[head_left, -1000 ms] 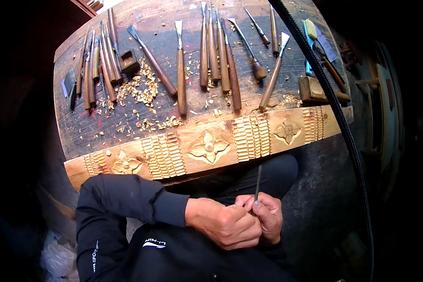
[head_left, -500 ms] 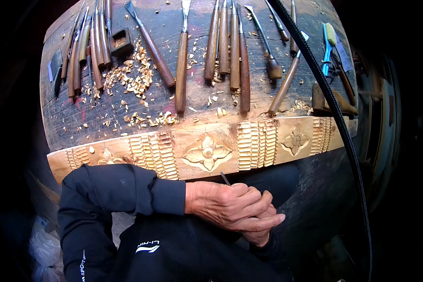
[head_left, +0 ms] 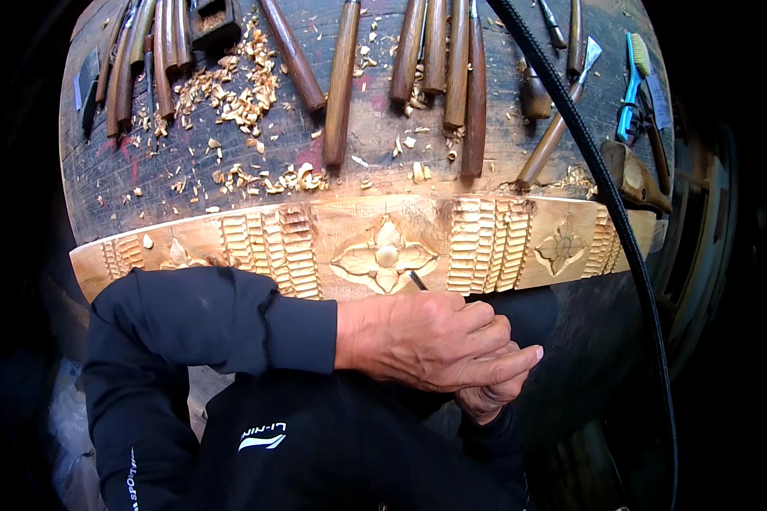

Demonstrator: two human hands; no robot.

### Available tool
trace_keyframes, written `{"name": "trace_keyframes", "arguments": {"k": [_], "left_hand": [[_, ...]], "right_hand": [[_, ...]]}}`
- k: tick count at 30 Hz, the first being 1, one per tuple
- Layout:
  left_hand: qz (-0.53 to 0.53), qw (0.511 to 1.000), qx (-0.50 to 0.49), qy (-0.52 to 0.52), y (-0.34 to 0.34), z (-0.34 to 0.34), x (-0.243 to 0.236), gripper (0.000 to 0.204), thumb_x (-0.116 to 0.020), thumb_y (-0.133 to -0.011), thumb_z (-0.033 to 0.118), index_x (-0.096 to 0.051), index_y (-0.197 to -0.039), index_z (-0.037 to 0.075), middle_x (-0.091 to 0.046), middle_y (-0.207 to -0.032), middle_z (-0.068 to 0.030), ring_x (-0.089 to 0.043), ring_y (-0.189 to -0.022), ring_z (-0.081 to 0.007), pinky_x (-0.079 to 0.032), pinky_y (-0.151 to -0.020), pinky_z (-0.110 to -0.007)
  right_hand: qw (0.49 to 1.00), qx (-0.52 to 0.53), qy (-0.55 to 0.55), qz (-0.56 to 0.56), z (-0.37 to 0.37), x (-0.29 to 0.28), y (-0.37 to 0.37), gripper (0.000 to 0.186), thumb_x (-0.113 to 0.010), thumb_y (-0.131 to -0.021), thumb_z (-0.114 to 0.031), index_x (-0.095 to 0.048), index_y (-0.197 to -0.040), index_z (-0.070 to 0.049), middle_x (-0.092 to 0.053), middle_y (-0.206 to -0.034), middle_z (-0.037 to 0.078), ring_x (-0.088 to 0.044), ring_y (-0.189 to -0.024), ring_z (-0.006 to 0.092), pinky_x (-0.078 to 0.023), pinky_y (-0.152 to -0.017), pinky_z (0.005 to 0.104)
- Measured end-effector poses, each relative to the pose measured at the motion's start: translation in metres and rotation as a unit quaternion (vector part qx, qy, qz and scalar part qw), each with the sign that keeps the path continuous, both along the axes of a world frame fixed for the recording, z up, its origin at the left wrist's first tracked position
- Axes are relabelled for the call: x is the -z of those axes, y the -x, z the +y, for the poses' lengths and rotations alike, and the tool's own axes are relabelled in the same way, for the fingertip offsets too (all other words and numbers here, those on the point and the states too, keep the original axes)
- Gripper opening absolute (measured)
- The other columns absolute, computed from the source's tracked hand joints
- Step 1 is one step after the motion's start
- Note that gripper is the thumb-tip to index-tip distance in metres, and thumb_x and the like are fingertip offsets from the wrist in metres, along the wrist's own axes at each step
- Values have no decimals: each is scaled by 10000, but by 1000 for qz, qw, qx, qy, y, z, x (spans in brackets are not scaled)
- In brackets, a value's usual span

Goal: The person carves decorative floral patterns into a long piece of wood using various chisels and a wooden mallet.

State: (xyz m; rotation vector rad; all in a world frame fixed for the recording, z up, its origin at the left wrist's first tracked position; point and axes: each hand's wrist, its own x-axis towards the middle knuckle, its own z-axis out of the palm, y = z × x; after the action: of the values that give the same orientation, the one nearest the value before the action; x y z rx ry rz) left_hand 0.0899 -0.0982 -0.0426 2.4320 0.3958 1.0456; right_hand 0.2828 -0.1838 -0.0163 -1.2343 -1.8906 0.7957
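Bending over the bench [head_left: 102,183], we keep both hands close together below the carved board [head_left: 332,230], which lies along the bench's near edge, at twelve o'clock from us. Our left hand [head_left: 422,341] curls over the right, back upward, one finger stretched straight toward three o'clock. Our right hand [head_left: 491,396] sits beneath, mostly hidden, so we cannot tell how its fingers are set. A slim dark tool [head_left: 417,280] pokes out past our left knuckles, aimed at eleven o'clock; we cannot tell which hand grips it. Its tip shows against the lower edge of the middle flower [head_left: 386,256], though whether it touches the wood we cannot say.

Farther off at twelve o'clock, we see a cluster of wooden tool handles [head_left: 435,55]. Pale shavings [head_left: 243,89] are heaped toward eleven o'clock, just beside a small dark box [head_left: 216,32]. At one o'clock lies a blue brush [head_left: 631,94], and a black cable [head_left: 607,179] hangs across our view from twelve to five o'clock.
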Motion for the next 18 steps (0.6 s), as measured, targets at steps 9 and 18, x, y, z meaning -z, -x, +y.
{"name": "trace_keyframes", "arguments": {"k": [9,18], "left_hand": [[-8,1000,1,22,-3,1,0,481,-657,-1046,271,-657,-1481,65,-655,-1018,-28,-598,-776,-101,-435,-557,-224],[-15,999,13,45,-2,3,0,487,-680,-1020,249,-662,-1468,62,-588,-942,-4,-580,-739,-103,-429,-528,-242]], "right_hand": [[999,-32,-21,-33,5,4,-5,469,-944,-849,-96,-685,-1216,38,-701,-857,85,-691,-774,254,-529,-718,387],[998,-45,-23,-44,7,2,-4,472,-949,-821,-58,-690,-1198,60,-715,-848,95,-691,-763,263,-507,-685,389]]}}
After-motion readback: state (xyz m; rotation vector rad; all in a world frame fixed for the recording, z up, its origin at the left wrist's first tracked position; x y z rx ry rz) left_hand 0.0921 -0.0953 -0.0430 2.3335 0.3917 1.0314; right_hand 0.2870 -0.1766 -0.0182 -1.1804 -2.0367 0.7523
